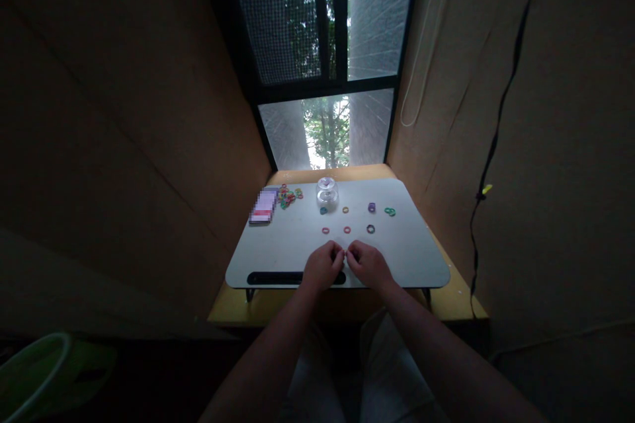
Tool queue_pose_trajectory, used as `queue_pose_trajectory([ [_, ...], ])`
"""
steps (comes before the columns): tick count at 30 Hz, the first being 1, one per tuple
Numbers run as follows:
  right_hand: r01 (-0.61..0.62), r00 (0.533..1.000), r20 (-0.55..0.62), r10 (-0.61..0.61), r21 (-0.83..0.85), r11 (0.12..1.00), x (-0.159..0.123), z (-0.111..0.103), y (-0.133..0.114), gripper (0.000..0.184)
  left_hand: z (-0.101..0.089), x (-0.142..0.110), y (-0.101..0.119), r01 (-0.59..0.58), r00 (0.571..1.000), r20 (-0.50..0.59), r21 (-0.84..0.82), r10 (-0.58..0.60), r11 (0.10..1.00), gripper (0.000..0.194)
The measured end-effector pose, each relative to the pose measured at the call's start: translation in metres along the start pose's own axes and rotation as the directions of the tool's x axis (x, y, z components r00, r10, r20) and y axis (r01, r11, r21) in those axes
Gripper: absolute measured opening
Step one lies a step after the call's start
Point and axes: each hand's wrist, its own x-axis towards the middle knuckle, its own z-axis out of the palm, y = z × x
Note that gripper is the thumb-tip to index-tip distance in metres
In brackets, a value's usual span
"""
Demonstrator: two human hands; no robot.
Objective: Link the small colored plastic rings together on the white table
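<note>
My left hand (323,266) and my right hand (367,263) meet fingertip to fingertip above the front of a white lap table (278,244). Both are closed in a pinch; what sits between the fingers is too small to make out. Just beyond them lie small coloured rings: a pink ring (325,230), a red ring (347,230) and a dark green ring (370,229). Farther back are a blue ring (323,210), a yellow ring (346,210), purple rings (372,207) and green rings (389,211). A clear round jar (327,193) stands behind the blue ring.
A pile of mixed coloured rings (288,197) lies at the back left, beside a phone (264,205). A black slot (272,278) runs along the table's front edge. The window (327,125) is behind, a dark cord (496,125) hangs right, and a green basket (59,370) stands lower left.
</note>
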Motion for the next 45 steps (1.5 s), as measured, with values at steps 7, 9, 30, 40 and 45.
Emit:
queue_pose_trajectory([
  [7, -0.006, 1.000, 0.007, 0.006, 0.012, 1.000, -0.0001, -0.0009, -0.0003, 0.016, 0.0012, -0.0001, -0.0013, -0.007, 1.000, -0.007, 0.010, 0.007, 1.000, 0.017],
  [9, -0.002, 1.000, 0.013, 0.002, 0.010, 1.000, 0.0002, -0.0009, -0.0001, 0.016, 0.0014, 0.0001, -0.0016, -0.009, 1.000, -0.004, 0.010, 0.009, 1.000, 0.017],
  [30, 0.016, 1.000, 0.012, -0.017, 0.008, 1.000, 0.0007, 0.0017, 0.0024, 0.016, 0.0030, 0.0010, -0.0057, -0.045, 0.999, -0.011, 0.012, 0.046, 0.999, 0.016],
  [40, 0.010, 1.000, 0.009, -0.010, 0.015, 1.000, 0.0004, 0.0015, 0.0018, 0.017, 0.0027, 0.0003, -0.0056, -0.046, 0.999, -0.012, 0.020, 0.046, 0.999, 0.016],
  [45, 0.009, 1.000, 0.008, -0.009, 0.010, 1.000, 0.0003, 0.0013, 0.0017, 0.017, 0.0021, -0.0005, -0.0047, -0.050, 0.999, -0.016, 0.027, 0.050, 0.998, 0.016],
])
